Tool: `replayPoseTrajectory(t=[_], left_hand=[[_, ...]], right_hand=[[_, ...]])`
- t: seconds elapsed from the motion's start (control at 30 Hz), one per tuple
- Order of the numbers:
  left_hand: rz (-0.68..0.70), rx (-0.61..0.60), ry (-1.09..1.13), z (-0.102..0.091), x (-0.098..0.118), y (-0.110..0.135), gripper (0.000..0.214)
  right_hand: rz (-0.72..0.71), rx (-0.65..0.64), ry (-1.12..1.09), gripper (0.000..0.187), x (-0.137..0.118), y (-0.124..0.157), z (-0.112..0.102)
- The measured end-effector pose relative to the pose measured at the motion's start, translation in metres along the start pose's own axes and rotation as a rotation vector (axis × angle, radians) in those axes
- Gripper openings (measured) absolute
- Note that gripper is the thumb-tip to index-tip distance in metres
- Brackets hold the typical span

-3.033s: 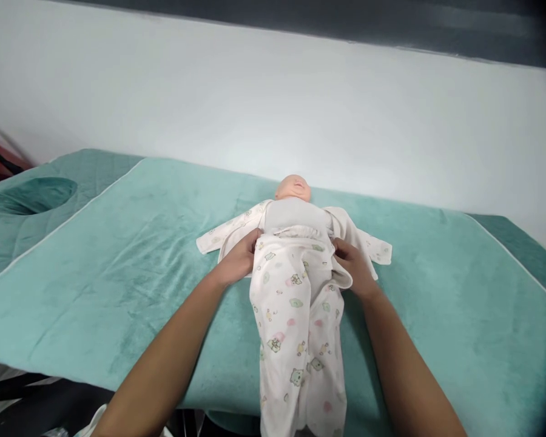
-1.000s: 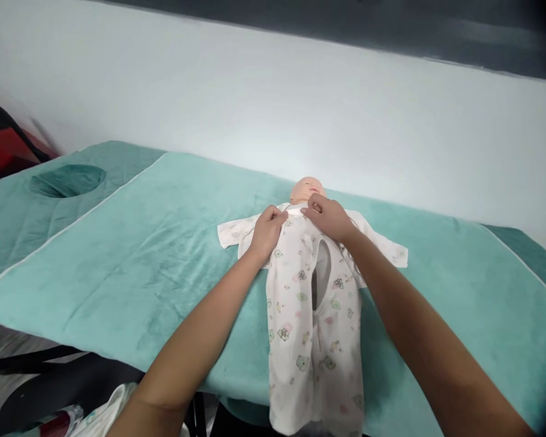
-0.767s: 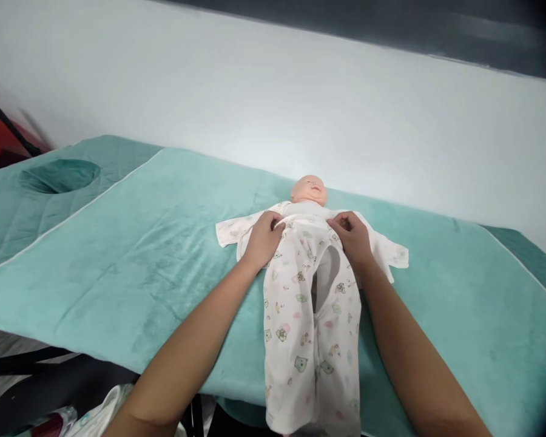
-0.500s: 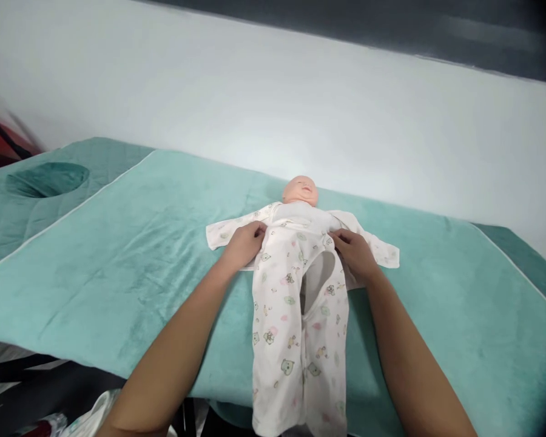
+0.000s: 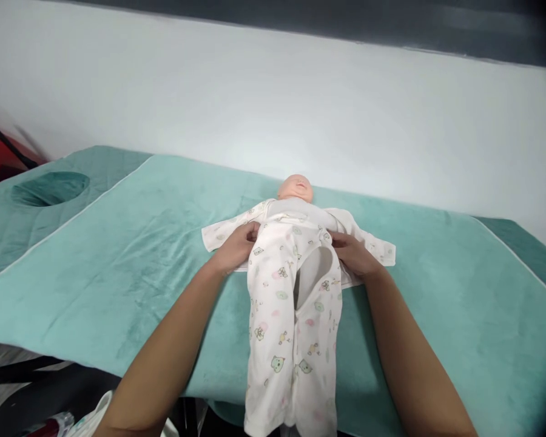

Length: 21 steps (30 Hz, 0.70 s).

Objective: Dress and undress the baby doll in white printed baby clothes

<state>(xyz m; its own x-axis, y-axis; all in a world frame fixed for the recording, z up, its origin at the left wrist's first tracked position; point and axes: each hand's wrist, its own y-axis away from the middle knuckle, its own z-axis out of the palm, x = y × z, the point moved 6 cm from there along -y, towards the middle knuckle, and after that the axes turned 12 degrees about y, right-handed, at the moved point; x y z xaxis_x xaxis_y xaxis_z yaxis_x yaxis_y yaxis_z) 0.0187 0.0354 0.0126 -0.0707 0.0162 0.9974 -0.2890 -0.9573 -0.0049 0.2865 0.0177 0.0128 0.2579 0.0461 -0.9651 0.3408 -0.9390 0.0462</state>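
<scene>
A baby doll (image 5: pixel 295 189) lies on its back, its head toward the wall. It has on a white long-sleeved top (image 5: pixel 236 228), spread out with both sleeves to the sides. White baby pants (image 5: pixel 273 315) with small animal prints and an open crotch cover its lower body, and the legs hang toward the near edge. My left hand (image 5: pixel 237 247) is closed at the left side of the waistband. At the right side of the waistband my right hand (image 5: pixel 352 254) is closed too, its fingertips partly hidden by the cloth.
A green velvety cover (image 5: pixel 131 255) lies over the table, with a sunken face hole (image 5: pixel 52 189) at the left end. Behind it rises a white wall (image 5: pixel 255 91). A dark chair (image 5: pixel 50 394) with white cloth stands below the near left edge.
The view has shifted slightly, so the doll and pants appear a little further left. Both hands stay at the sides of the waistband.
</scene>
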Motion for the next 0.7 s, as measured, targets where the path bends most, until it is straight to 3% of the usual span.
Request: replayPoseTrajectory(t=[0.17,0.33,0.47,0.57,0.7], left_hand=[[0.141,0.202,0.093,-0.001,-0.001,-0.002,0.015],[0.150,0.129,0.129,0.008,0.005,-0.003,0.019],[0.104,0.053,0.055,0.007,0.006,0.000,0.016],[0.105,0.115,0.047,-0.001,0.007,0.001,0.018],[0.225,0.211,-0.033,-0.006,0.013,0.000,0.023]], right_hand=[[-0.038,0.137,-0.036,0.028,0.001,-0.007,0.003],[-0.058,0.262,0.000,0.026,-0.006,-0.007,0.005],[-0.053,0.157,0.040,0.028,-0.007,-0.003,0.002],[-0.061,0.101,0.044,0.026,-0.007,0.001,-0.002],[-0.054,0.395,0.186,0.020,-0.012,0.001,-0.010]])
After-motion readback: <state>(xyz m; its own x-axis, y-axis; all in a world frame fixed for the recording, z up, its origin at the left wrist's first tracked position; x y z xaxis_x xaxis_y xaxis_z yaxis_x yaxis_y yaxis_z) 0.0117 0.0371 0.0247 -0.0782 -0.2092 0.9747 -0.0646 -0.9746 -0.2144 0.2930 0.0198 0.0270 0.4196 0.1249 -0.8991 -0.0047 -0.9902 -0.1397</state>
